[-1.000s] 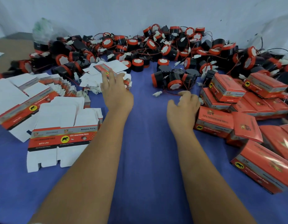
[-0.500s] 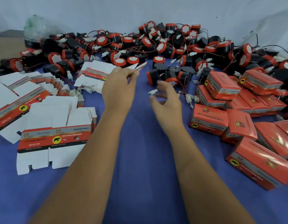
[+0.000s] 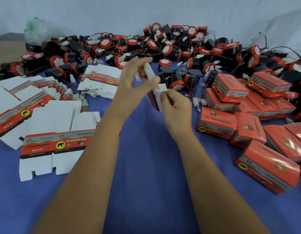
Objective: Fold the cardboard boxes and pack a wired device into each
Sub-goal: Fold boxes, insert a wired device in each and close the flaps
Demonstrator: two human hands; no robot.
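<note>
flat cartons [image 3: 55, 142] lie left, folded boxes [image 3: 247, 132] right, devices [image 3: 163, 46] behind.

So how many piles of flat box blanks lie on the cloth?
3: far left fanned pile, front-left pile, middle pile beside the left hand. More may lie off-frame.

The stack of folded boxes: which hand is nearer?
Right. The right hand pinches the flat box just beside the folded boxes; the left hand, gripping the same blank, sits farther off, toward the flat stacks.
</note>
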